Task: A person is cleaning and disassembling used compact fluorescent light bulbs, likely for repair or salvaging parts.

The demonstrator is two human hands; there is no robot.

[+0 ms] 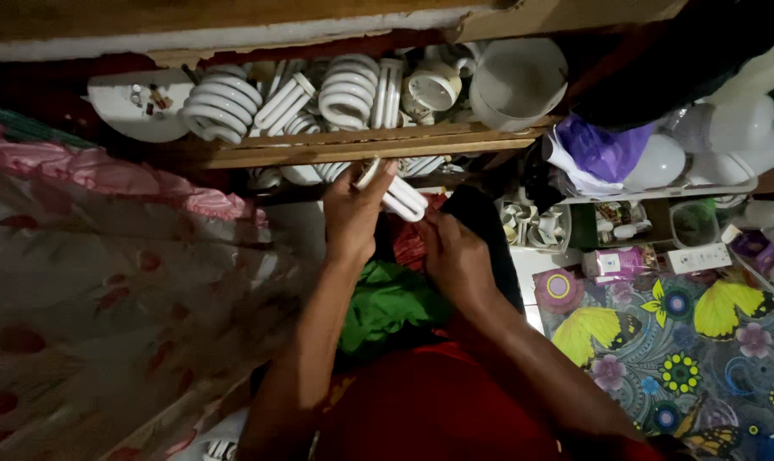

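both hands (404, 230) at tube lamp (397, 195), left grip (353, 209) round its base

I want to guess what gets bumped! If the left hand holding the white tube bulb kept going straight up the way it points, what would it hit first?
Probably the wooden shelf edge just above the left hand and its tube bulb; the spiral bulbs lie behind it. Depth is hard to judge.
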